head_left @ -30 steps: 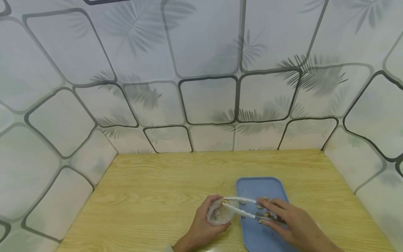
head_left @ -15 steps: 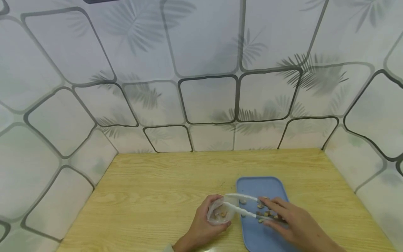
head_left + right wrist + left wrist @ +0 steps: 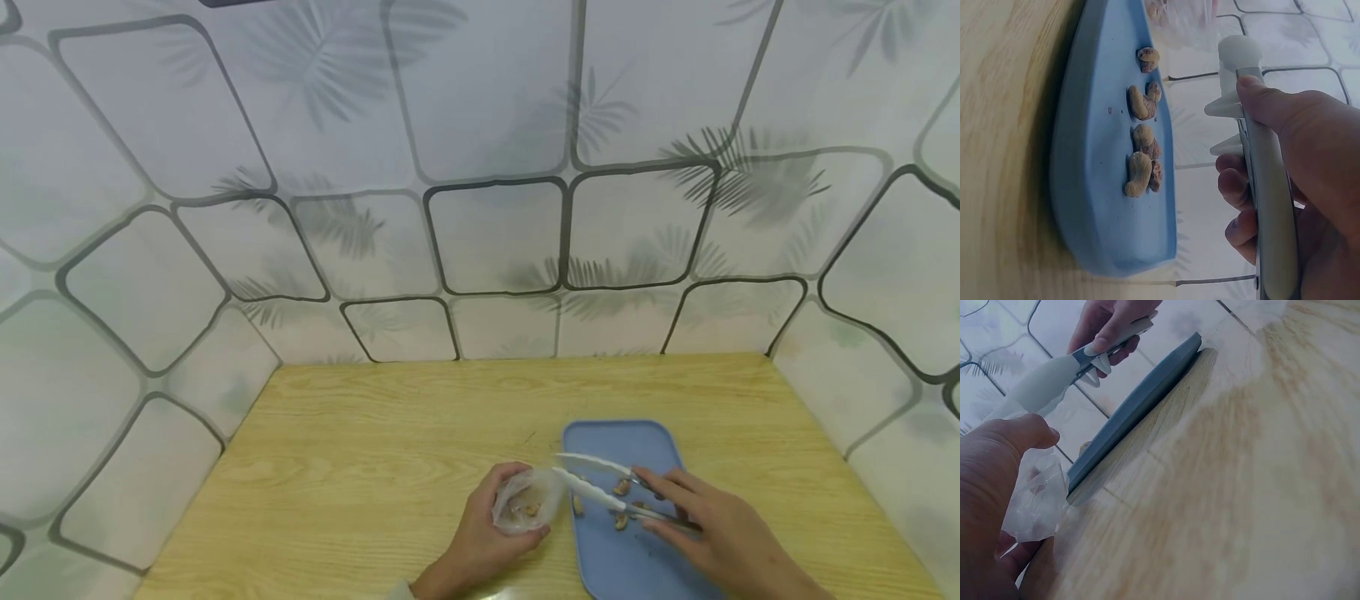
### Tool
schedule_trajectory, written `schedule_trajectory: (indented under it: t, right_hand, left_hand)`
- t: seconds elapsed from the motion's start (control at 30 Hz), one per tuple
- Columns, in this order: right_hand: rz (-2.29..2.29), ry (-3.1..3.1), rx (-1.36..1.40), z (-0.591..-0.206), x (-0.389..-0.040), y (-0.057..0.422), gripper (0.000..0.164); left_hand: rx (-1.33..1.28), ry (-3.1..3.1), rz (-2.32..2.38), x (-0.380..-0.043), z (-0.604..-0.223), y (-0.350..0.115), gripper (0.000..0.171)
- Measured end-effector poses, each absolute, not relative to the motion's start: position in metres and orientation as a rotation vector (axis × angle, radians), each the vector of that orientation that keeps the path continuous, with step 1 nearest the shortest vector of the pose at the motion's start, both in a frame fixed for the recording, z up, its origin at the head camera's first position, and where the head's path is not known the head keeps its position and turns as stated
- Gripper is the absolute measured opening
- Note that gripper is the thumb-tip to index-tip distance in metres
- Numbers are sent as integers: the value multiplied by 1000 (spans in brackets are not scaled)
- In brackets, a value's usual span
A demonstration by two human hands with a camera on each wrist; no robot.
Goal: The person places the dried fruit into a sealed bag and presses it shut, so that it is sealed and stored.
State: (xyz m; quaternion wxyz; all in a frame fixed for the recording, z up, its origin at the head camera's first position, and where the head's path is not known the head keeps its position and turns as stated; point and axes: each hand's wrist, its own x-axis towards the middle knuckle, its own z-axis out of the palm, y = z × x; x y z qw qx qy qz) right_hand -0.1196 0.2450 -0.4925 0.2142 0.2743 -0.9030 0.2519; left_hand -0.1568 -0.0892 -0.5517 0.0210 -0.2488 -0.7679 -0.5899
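My left hand grips a clear plastic bag, its mouth spread toward the camera and a few cashews at the bottom. In my right hand is a pair of tongs with white tips, the arms spread apart and nothing between them. The tips hang over the left edge of a blue tray, just right of the bag. Several cashews lie on the tray, below the tongs. In the right wrist view, my thumb and fingers wrap the metal handle.
The tray stands on a wood-grain table. Patterned walls close off the back and both sides. Small dark crumbs lie among the cashews on the tray.
A cashew held in the tongs at the bag's mouth has dropped into the bag. The tongs and my right hand have drawn back to the right, over the tray; my left hand stays put.
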Motion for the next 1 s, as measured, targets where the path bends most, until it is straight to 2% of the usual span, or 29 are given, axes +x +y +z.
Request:
schedule_trajectory:
  t: [0.43,0.77,1.0]
  right_hand:
    - [641,-2595,704,-495,-114,260,68]
    - [568,-2769,786,-498,-107,273,60]
    - [548,-2877,834,-498,-108,278,60]
  left_hand:
    - [-755,-2375,-1812,-158,-553,-88,72]
    - [-716,-2410,-1848,-157,-550,-89,73]
    - [-697,-2425,-1849,-156,-550,-89,73]
